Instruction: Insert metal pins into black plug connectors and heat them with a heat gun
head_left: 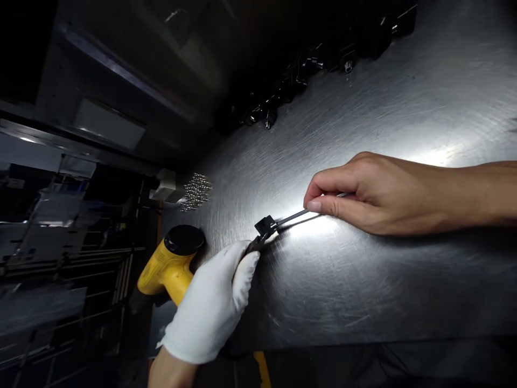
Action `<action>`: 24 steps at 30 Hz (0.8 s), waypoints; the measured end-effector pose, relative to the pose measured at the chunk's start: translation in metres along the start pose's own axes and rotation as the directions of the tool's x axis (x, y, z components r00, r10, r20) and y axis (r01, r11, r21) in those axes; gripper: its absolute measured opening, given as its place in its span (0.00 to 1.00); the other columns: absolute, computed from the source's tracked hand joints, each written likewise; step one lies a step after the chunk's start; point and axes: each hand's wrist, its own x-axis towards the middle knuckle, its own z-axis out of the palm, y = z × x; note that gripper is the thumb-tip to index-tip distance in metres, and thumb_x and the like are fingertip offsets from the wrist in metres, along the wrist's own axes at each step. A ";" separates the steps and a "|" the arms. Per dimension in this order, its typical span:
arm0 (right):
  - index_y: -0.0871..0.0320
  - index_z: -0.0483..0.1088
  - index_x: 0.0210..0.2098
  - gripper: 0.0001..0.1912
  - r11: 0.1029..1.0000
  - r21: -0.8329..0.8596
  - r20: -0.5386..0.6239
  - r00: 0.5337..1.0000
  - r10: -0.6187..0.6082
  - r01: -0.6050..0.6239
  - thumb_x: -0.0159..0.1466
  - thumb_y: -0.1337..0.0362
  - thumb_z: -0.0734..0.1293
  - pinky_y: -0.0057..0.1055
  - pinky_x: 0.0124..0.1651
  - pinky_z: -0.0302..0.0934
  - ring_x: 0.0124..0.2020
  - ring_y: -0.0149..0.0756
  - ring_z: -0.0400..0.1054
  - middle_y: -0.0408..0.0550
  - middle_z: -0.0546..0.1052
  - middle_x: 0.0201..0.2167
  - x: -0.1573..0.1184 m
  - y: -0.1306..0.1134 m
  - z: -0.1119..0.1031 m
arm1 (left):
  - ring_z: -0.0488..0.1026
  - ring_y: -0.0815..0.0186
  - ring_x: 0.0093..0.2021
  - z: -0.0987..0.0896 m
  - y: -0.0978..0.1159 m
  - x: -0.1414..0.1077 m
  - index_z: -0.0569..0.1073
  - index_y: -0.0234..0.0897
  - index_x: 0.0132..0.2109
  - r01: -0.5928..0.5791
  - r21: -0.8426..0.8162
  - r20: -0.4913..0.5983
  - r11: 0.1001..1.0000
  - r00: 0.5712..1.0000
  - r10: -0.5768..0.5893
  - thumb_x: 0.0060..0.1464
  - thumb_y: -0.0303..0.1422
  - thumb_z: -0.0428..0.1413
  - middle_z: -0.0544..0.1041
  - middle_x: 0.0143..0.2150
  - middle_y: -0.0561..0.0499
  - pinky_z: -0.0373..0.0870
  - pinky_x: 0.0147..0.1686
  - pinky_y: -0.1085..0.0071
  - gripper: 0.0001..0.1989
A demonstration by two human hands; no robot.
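My left hand (212, 304), in a white glove, is closed on a small black part (265, 226) with a flat, squarish end that sticks out past the fingertips. My bare right hand (365, 196) pinches a thin grey metal rod (294, 216) between thumb and fingers. The far tip of the rod meets the black part near its squarish end; whether it sits inside or only touches, I cannot tell. Part of the rod is hidden within my right hand.
A scratched metal table (343, 291) lies beneath both hands. A yellow tool (161, 269) with a black round end stands beside my left hand. Small shiny metal pieces (196, 192) are bunched beyond it. Several dark glossy parts (299, 73) line the table's far side.
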 end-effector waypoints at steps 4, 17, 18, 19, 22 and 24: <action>0.55 0.76 0.36 0.11 0.999 0.004 -0.007 0.999 -0.034 0.034 0.71 0.61 0.63 0.27 0.25 0.52 0.21 0.25 0.60 0.36 0.72 0.22 0.001 0.001 0.001 | 0.68 0.67 0.29 -0.002 0.000 0.000 0.69 0.41 0.38 -0.003 -0.028 0.023 1.000 1.000 0.003 0.70 0.43 0.47 0.71 0.30 0.56 0.65 0.32 0.70 0.15; 0.52 0.82 0.45 0.12 0.985 -0.120 -0.028 0.992 -0.126 0.122 0.67 0.66 0.66 0.30 0.29 0.55 0.23 0.27 0.66 0.39 0.80 0.28 -0.003 0.002 0.004 | 0.71 0.64 0.35 -0.008 0.008 0.006 0.69 0.40 0.39 -0.022 0.039 0.145 0.999 0.989 0.016 0.70 0.44 0.45 0.74 0.34 0.53 0.67 0.36 0.69 0.16; 0.52 0.82 0.45 0.12 0.983 -0.138 -0.036 0.992 -0.124 0.118 0.67 0.66 0.66 0.30 0.29 0.55 0.23 0.27 0.66 0.39 0.80 0.28 -0.003 0.002 0.005 | 0.71 0.65 0.34 -0.008 0.010 0.008 0.69 0.40 0.39 -0.021 0.036 0.156 0.999 0.988 0.015 0.70 0.44 0.45 0.74 0.34 0.54 0.67 0.35 0.69 0.16; 0.52 0.82 0.45 0.12 0.982 -0.153 -0.045 0.991 -0.123 0.115 0.67 0.66 0.66 0.30 0.28 0.55 0.22 0.27 0.66 0.39 0.80 0.27 -0.003 0.002 0.005 | 0.71 0.65 0.33 -0.009 0.011 0.009 0.68 0.40 0.39 -0.022 0.032 0.164 0.999 0.986 0.017 0.70 0.44 0.44 0.74 0.33 0.54 0.66 0.34 0.70 0.17; 0.52 0.82 0.45 0.13 0.978 -0.166 -0.062 0.989 -0.136 0.124 0.67 0.66 0.66 0.30 0.28 0.54 0.21 0.27 0.65 0.39 0.79 0.25 -0.002 0.004 0.006 | 0.70 0.67 0.32 -0.009 0.014 0.013 0.68 0.40 0.38 -0.018 0.035 0.180 0.999 0.984 0.012 0.71 0.45 0.44 0.73 0.32 0.56 0.65 0.34 0.70 0.17; 0.52 0.82 0.45 0.13 0.977 -0.165 -0.076 0.986 -0.151 0.137 0.66 0.67 0.67 0.30 0.27 0.54 0.21 0.27 0.64 0.38 0.78 0.24 -0.002 0.005 0.007 | 0.70 0.68 0.30 -0.009 0.015 0.014 0.68 0.40 0.38 -0.009 0.065 0.181 0.998 0.983 -0.003 0.71 0.45 0.44 0.72 0.31 0.57 0.64 0.32 0.70 0.17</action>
